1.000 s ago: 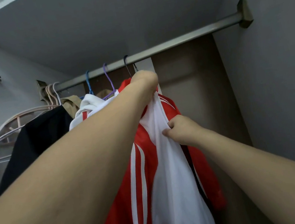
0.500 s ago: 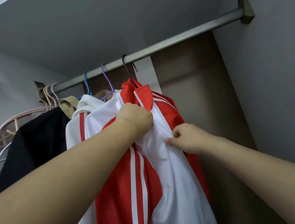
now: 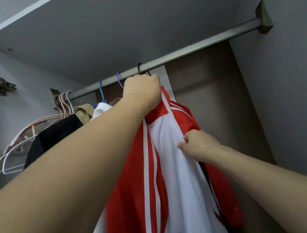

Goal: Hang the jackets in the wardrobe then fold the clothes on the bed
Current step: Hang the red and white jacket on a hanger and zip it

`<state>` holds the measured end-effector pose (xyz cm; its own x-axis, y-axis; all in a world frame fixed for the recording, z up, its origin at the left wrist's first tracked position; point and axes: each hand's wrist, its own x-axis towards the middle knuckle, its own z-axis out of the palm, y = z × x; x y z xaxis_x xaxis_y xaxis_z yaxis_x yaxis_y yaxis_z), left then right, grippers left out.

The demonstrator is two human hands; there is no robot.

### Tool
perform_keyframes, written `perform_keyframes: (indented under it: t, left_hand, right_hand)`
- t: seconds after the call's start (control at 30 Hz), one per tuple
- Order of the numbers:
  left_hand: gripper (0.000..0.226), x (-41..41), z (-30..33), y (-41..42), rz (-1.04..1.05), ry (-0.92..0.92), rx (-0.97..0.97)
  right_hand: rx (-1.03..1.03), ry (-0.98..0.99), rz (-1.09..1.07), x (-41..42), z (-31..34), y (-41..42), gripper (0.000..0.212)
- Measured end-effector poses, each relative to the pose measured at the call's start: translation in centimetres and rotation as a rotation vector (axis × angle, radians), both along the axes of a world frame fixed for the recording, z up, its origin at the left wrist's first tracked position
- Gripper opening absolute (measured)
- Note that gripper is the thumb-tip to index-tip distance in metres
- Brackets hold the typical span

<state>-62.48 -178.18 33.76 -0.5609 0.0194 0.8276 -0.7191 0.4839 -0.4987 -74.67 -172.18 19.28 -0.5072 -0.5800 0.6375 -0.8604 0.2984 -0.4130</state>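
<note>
A red and white striped jacket (image 3: 170, 174) hangs inside the wardrobe from a black hanger hook (image 3: 140, 68) over the metal rail (image 3: 198, 47). My left hand (image 3: 142, 90) grips the jacket's collar at the neck of the hanger, just under the rail. My right hand (image 3: 198, 144) pinches the white front edge of the jacket lower down. The hanger's body is hidden under the cloth and my left hand.
Left of it hang a white garment (image 3: 101, 108), a tan one (image 3: 84, 112) and a black one (image 3: 54, 137), on blue (image 3: 101, 90) and purple (image 3: 119, 79) hooks. Bare pink and white hangers (image 3: 17, 147) fill the rail's left end. The rail's right half is bare.
My left hand moved up from the jacket's chest to the collar under the rail. My right hand kept its pinch on the front edge. The view tilted slightly.
</note>
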Motion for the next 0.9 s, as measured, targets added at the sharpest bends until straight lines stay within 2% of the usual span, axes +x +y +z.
perform_keyframes:
  t: [0.13,0.3,0.43,0.63,0.73,0.9]
  left_hand:
    - [0.029,0.3,-0.5,-1.0,-0.039,-0.020,0.091]
    - [0.036,1.0,-2.8,-1.5,-0.103,-0.106,-0.013]
    - [0.038,2.0,-4.7,-2.1,-0.139,-0.034,-0.022]
    - [0.030,3.5,-6.2,-2.0,-0.066,0.128,0.053]
    - [0.022,4.0,-6.2,-1.9,0.026,0.134,0.087]
    - [0.027,4.5,-5.8,-1.8,-0.001,0.154,0.165]
  right_hand:
    - [-0.033,-0.060,0.082,-0.5,-0.8,0.3,0.025]
    - [-0.140,-0.041,0.066,-0.8,-0.7,0.6,0.039]
    - [-0.177,-0.004,0.075,-0.6,-0.8,0.5,0.051]
    - [-0.175,0.021,0.084,-0.2,-0.6,0.3,0.049]
    - [-0.176,0.020,0.085,0.2,-0.5,0.1,0.053]
    - [-0.146,0.027,0.109,0.8,-0.3,-0.2,0.054]
